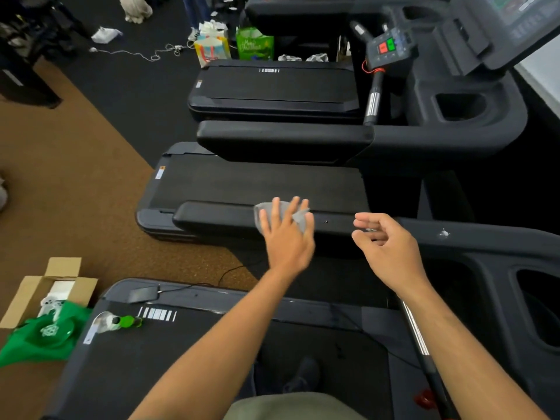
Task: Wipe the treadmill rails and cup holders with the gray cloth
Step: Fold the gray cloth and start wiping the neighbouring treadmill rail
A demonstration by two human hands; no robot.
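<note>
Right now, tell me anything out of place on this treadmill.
A whitish smudge marks the rail right of the gray cloth, not yet wiped. A bottle lies on its side on the belt.

Fitness room, cluttered. 3 black treadmills [260, 183] stand side by side. Grey control console with red and green buttons [389, 45]; moulded black cup holder [460, 106]. Brown carpet [75, 183] beside dark flooring. On the floor: loose white cable [136, 53], colourful paper gift bags [212, 48], open brown cardboard box [30, 298].
</note>
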